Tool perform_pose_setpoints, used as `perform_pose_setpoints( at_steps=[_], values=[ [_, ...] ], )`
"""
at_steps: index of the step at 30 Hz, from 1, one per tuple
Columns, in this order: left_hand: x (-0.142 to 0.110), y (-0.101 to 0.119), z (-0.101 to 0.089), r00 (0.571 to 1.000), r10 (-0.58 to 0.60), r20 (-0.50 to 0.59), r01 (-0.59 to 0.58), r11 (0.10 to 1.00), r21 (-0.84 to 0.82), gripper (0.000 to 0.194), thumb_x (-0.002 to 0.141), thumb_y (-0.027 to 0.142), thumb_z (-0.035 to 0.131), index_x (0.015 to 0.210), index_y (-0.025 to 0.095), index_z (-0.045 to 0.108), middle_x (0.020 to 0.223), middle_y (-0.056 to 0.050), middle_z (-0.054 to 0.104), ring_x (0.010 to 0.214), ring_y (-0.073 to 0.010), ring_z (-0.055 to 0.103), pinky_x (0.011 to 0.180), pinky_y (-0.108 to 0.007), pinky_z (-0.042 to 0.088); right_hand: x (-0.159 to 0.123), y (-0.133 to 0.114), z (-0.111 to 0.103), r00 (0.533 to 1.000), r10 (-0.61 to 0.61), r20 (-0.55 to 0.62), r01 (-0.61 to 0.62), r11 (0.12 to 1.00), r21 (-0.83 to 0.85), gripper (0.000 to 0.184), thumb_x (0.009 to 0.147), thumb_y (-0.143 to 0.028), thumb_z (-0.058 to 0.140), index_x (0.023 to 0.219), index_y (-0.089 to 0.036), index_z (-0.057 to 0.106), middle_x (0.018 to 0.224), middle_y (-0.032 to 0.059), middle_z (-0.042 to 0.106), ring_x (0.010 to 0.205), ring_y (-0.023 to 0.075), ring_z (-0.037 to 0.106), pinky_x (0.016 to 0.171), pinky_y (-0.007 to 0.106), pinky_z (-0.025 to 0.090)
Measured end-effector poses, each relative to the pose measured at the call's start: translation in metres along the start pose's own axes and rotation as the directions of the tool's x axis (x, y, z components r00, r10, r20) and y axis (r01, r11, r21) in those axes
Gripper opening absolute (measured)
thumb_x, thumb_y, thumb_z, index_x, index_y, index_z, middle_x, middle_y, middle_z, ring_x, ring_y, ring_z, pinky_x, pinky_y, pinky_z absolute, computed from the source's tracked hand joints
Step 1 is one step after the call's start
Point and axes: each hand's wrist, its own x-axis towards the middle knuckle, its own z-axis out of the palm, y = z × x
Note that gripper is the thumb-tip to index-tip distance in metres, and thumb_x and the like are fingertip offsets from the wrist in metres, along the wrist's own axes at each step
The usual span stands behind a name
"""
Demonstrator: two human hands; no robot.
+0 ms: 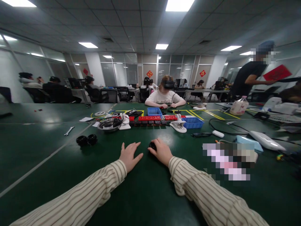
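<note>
My left hand [130, 156] is spread over the green tabletop, fingers apart, with nothing in it. Beside it on the right, my right hand [162, 152] is closed around a small black rounded object [152, 145]. Fingers cover much of that object, so its exact kind does not show. To the left of my left hand, two black ring-shaped rolls [87, 140] sit side by side on the table. Ahead of both hands lies a row of red and black socket-like blocks [150, 120].
A metal bowl of cables [110, 124], white clamps [178, 124] and blue bins [193, 122] stand ahead. A wrench [69, 131] lies left. Power banks, cables and a bottle [239, 105] crowd the right. One person [166, 94] sits opposite; another [250, 73] stands right.
</note>
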Motion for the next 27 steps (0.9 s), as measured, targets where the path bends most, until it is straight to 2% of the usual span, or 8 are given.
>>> perform_pose_setpoints(
  at_steps=[1, 3, 5, 7, 10, 15, 21, 27],
  values=[
    [0.001, -0.001, -0.002, 1.0, -0.016, -0.005, 0.016, 1.0, -0.027, 0.039, 0.084, 0.041, 0.041, 0.117, 0.02, 0.045, 0.103, -0.006, 0.06, 0.104, -0.0241, 0.051, 0.101, -0.058, 0.009, 0.004, 0.001, 0.006, 1.0, -0.007, -0.016, 0.008, 1.0, 0.007, 0.026, 0.08, -0.034, 0.055, 0.097, -0.015, 0.053, 0.093, 0.0094, 0.054, 0.084, 0.0202, 0.053, 0.072, 0.031, 0.042],
    [0.005, -0.004, -0.003, 0.999, -0.036, 0.004, 0.036, 0.993, -0.116, 0.035, 0.084, 0.04, 0.039, 0.11, 0.018, 0.049, 0.078, -0.002, 0.06, 0.08, -0.0196, 0.057, 0.095, -0.05, 0.031, 0.008, 0.004, 0.013, 0.999, -0.029, -0.037, 0.03, 0.999, 0.026, 0.026, 0.078, -0.036, 0.057, 0.095, -0.016, 0.053, 0.091, 0.0078, 0.054, 0.086, 0.02, 0.052, 0.074, 0.031, 0.041],
    [0.011, -0.006, -0.001, 0.999, -0.03, -0.012, 0.027, 0.982, -0.189, 0.038, 0.083, 0.038, 0.04, 0.114, 0.016, 0.044, 0.075, -0.001, 0.055, 0.066, -0.0164, 0.054, 0.076, -0.037, 0.046, 0.01, 0.007, 0.015, 0.998, -0.045, -0.05, 0.048, 0.998, 0.046, 0.026, 0.077, -0.036, 0.058, 0.093, -0.016, 0.053, 0.089, 0.0066, 0.054, 0.085, 0.0193, 0.051, 0.075, 0.031, 0.041],
    [0.019, -0.006, 0.004, 0.999, 0.006, -0.042, -0.014, 0.983, -0.183, 0.048, 0.079, 0.033, 0.045, 0.123, 0.016, 0.034, 0.09, -0.004, 0.054, 0.072, -0.0166, 0.053, 0.07, -0.032, 0.047, 0.011, 0.011, 0.015, 0.997, -0.048, -0.064, 0.053, 0.996, 0.068, 0.026, 0.076, -0.035, 0.059, 0.092, -0.016, 0.053, 0.087, 0.006, 0.055, 0.083, 0.019, 0.051, 0.074, 0.031, 0.04],
    [0.037, -0.004, 0.014, 0.995, 0.097, 0.025, -0.094, 0.993, -0.075, 0.054, 0.072, 0.027, 0.054, 0.122, 0.018, 0.038, 0.111, -0.008, 0.05, 0.097, -0.0217, 0.05, 0.085, -0.035, 0.041, 0.013, 0.016, 0.015, 0.996, -0.036, -0.082, 0.044, 0.994, 0.101, 0.025, 0.076, -0.035, 0.058, 0.092, -0.016, 0.052, 0.087, 0.006, 0.055, 0.084, 0.0192, 0.051, 0.075, 0.032, 0.039],
    [0.066, 0.004, 0.03, 0.984, 0.136, 0.116, -0.133, 0.991, -0.035, 0.03, 0.068, 0.037, 0.06, 0.091, 0.018, 0.06, 0.095, -0.005, 0.06, 0.09, -0.0244, 0.053, 0.08, -0.037, 0.042, 0.013, 0.02, 0.015, 0.997, -0.031, -0.078, 0.043, 0.986, 0.162, 0.022, 0.076, -0.027, 0.057, 0.095, -0.017, 0.052, 0.089, 0.0054, 0.055, 0.086, 0.0187, 0.05, 0.077, 0.031, 0.04],
    [0.072, 0.001, 0.037, 0.979, 0.154, 0.133, -0.149, 0.988, -0.045, 0.029, 0.067, 0.035, 0.063, 0.089, 0.016, 0.06, 0.091, -0.006, 0.059, 0.086, -0.0229, 0.054, 0.076, -0.033, 0.042, 0.012, 0.015, 0.015, 0.997, -0.039, -0.07, 0.054, 0.969, 0.241, 0.02, 0.073, -0.016, 0.051, 0.094, -0.016, 0.052, 0.09, 0.0058, 0.055, 0.087, 0.0184, 0.048, 0.079, 0.032, 0.04],
    [0.069, -0.005, 0.035, 0.952, 0.251, 0.175, -0.238, 0.967, -0.089, 0.027, 0.069, 0.039, 0.064, 0.087, 0.019, 0.061, 0.091, -0.002, 0.058, 0.085, -0.0194, 0.052, 0.077, -0.03, 0.041, 0.007, 0.009, 0.012, 0.989, -0.142, -0.05, 0.15, 0.936, 0.319, 0.024, 0.064, -0.005, 0.044, 0.083, -0.018, 0.053, 0.093, 0.0043, 0.053, 0.088, 0.0161, 0.049, 0.08, 0.028, 0.041]
  ],
)
